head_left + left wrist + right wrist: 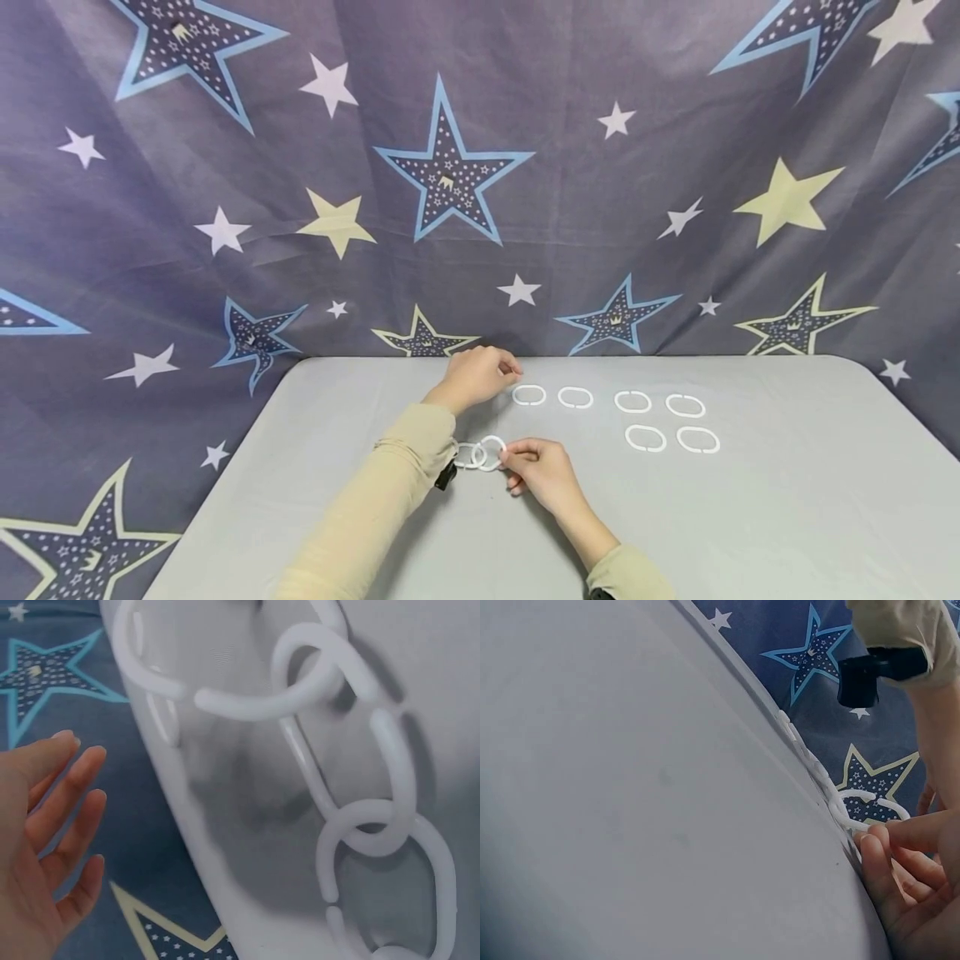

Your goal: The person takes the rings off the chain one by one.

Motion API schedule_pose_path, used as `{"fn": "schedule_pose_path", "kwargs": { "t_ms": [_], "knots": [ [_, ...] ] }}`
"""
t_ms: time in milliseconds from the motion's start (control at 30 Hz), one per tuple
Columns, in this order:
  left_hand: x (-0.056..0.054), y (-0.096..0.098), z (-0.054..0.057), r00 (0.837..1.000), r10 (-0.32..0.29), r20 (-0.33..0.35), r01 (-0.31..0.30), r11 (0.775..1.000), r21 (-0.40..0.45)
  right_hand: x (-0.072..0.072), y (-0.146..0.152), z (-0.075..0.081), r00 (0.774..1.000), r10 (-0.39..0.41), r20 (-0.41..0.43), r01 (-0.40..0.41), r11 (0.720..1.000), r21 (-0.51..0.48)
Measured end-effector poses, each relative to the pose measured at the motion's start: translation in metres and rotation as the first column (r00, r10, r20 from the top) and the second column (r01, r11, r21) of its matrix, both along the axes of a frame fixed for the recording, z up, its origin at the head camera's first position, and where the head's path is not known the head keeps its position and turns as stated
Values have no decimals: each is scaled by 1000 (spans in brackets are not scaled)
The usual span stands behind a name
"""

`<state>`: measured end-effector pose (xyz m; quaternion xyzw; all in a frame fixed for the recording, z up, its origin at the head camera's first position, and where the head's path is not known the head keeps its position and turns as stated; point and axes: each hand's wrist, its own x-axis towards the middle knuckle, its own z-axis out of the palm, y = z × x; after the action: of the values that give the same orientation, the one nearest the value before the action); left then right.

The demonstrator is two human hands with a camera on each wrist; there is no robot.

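Observation:
My right hand (546,475) pinches the near side of a white oval plastic link (492,440) between thumb and fingertips, tilting it up off the grey table. That link passes through another link (467,464) to its left. More of the white chain (394,772) shows in the left wrist view, several links joined, each with a small gap in its side; in the head view my left forearm hides this part. My left hand (472,377) reaches over the chain with fingers loosely bent and nothing in them, its fingertips just behind a loose white link (529,386).
Loose white links lie flat to the right: another link (575,407) in the back row, then a group of several (645,427). The grey table (787,517) ends at a star-patterned curtain (555,208). A black wrist strap (859,679) sits on the left sleeve.

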<state>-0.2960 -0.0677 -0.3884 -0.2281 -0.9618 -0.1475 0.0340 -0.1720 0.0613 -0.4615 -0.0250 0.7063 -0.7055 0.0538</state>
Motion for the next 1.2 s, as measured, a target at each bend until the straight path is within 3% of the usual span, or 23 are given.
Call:
{"fn": "schedule_pose_path", "kwargs": {
  "t_ms": [233, 500, 833, 1200],
  "knots": [
    [12, -13, 10, 1000, -17, -2, 17, 996, 93, 1, 0, 2, 1000, 2, -2, -2, 1000, -3],
    [25, -30, 13, 999, -31, 42, 27, 994, 103, -1, 0, -1, 1000, -7, -2, 7, 1000, 2],
    [39, -57, -3, 979, -83, 188, 60, 990, 128, 0, -1, -2, 1000, -6, -3, 6, 1000, -2],
    [46, -76, -24, 931, -168, 323, 118, 978, 169, 0, -2, -2, 1000, -9, -1, 9, 1000, 7]
  ]
}}
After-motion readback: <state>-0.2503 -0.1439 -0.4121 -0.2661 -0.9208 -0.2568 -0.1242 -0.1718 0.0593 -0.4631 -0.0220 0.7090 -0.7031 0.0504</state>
